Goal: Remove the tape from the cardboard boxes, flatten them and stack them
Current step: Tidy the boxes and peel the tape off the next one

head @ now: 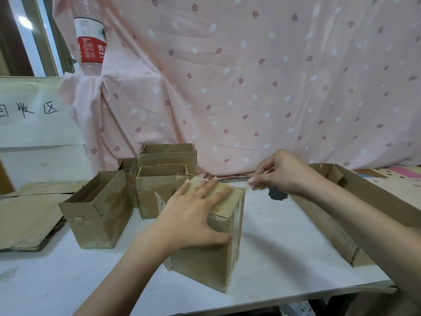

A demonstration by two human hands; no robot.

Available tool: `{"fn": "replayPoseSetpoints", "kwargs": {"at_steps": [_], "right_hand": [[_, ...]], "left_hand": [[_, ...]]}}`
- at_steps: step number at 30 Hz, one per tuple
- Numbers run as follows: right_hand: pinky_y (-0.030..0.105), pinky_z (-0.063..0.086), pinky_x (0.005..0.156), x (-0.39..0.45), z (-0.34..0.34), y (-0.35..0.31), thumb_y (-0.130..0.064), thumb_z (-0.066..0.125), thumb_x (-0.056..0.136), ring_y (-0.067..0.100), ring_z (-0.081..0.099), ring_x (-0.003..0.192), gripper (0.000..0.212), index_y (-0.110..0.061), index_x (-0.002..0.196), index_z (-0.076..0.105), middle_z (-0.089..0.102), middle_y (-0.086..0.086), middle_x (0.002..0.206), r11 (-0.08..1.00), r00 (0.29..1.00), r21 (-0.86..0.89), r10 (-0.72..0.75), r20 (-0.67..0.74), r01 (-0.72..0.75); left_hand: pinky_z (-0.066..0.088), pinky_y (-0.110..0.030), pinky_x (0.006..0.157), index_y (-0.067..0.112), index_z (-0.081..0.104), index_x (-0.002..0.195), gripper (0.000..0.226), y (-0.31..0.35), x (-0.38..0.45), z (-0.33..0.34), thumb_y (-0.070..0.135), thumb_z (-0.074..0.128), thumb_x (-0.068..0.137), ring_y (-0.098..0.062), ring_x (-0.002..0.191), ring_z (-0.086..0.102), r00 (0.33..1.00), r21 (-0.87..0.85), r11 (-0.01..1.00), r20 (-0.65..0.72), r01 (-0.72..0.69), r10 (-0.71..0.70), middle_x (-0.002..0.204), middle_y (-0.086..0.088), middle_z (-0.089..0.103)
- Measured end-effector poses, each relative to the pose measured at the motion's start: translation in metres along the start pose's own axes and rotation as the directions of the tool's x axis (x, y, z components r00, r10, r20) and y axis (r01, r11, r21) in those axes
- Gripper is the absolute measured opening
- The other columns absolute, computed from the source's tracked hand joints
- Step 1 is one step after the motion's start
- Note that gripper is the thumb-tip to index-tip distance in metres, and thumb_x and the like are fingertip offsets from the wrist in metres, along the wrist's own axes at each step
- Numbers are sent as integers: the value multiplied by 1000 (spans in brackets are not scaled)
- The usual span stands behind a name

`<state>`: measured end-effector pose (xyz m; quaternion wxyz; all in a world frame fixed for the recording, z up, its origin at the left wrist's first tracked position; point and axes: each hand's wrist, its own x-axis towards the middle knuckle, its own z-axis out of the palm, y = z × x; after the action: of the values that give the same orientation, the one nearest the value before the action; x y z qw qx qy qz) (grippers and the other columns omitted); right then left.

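Observation:
A closed cardboard box (pixel 211 254) stands in the middle of the white table (pixel 284 247). My left hand (pixel 193 215) lies flat on the box's top, fingers spread, thumb over its near edge. Just beyond the box's far right corner, my right hand (pixel 278 174) pinches a strip of clear tape (pixel 247 187) that runs back to that corner. Behind the box stand several open boxes (pixel 164 179), and one open box (pixel 100 210) sits to the left.
Flattened cardboard (pixel 27 220) lies stacked at the table's left edge. A long open cardboard tray (pixel 355 208) runs along the right side. A pink patterned cloth (pixel 250 87) hangs behind, with a plastic bottle (pixel 91 35) at the top left. The table's front edge is near me.

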<state>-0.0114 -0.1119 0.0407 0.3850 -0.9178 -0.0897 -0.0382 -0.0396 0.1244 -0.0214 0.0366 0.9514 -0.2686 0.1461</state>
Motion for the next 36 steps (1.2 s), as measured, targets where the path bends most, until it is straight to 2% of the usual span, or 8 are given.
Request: {"fn": "replayPoseSetpoints", "kwargs": {"at_steps": [4, 7, 12, 17, 25, 28, 31, 36], "right_hand": [[30, 51, 58, 2, 7, -6, -39, 85, 76, 16, 53, 49, 19, -33, 61, 75, 71, -4, 82, 984, 998, -179, -31, -63, 19], [48, 60, 54, 6, 7, -7, -32, 84, 77, 20, 57, 49, 13, -33, 70, 75, 72, -2, 78, 981, 996, -195, -25, -91, 7], [20, 40, 40, 2, 10, -10, -17, 73, 89, 12, 56, 53, 23, -34, 103, 67, 63, -8, 74, 995, 997, -81, -67, -26, 65], [9, 26, 31, -1, 15, -23, -20, 73, 91, -1, 42, 32, 11, -10, 90, 77, 60, 1, 71, 990, 997, -120, -73, 34, 77], [14, 27, 25, 3, 21, -48, -18, 74, 87, 9, 43, 47, 7, -18, 93, 78, 53, -2, 70, 823, 994, -558, -62, 94, 105], [23, 41, 45, 6, 26, -46, -13, 68, 84, 20, 56, 58, 10, -19, 86, 76, 60, 4, 78, 744, 992, -656, -113, 64, 127], [29, 48, 62, 10, 34, -40, -8, 60, 80, 31, 63, 87, 18, -16, 86, 75, 65, 8, 92, 717, 986, -683, -166, 27, 139], [28, 39, 54, 13, 38, -37, -6, 54, 84, 36, 65, 90, 19, 1, 86, 72, 70, 19, 93, 815, 996, -574, -88, 10, 78]], "left_hand": [[-4, -41, 124, 50, 2, 153, 99, -1, 1, 1, 81, 52, 73, -7, 152, -1, 1000, 5, 1000, -2, -1, 1, 166, 9, -3], [-4, -41, 124, 50, 3, 153, 100, -2, -1, 1, 82, 52, 73, -7, 152, -1, 1000, 0, 1000, -8, 2, -2, 166, 9, -2], [-3, -42, 124, 50, 1, 153, 101, -2, 0, 2, 83, 50, 72, -7, 152, -2, 1000, 4, 1000, -4, 0, 0, 166, 9, -3], [-3, -42, 124, 40, -1, 156, 107, -2, 1, 3, 83, 48, 72, -6, 152, -3, 1000, 16, 1000, 2, -1, 1, 166, 9, -5], [-4, -41, 124, 34, -2, 158, 110, 0, 0, 3, 82, 50, 73, -5, 151, -5, 1000, 19, 1000, 8, 5, -5, 166, 9, -7], [-4, -42, 124, 34, -1, 158, 110, 0, 0, 4, 82, 51, 73, -6, 152, -4, 1000, 16, 1000, 6, 0, 0, 166, 8, -6], [-4, -42, 124, 34, -2, 157, 109, -1, 0, 4, 82, 50, 74, -6, 152, -4, 1000, 12, 1000, 1, 1, -1, 166, 8, -6], [-3, -42, 124, 33, -3, 157, 111, -2, -1, 4, 82, 50, 73, -5, 151, -5, 1000, 10, 1000, 2, 2, -2, 166, 8, -7]]}}
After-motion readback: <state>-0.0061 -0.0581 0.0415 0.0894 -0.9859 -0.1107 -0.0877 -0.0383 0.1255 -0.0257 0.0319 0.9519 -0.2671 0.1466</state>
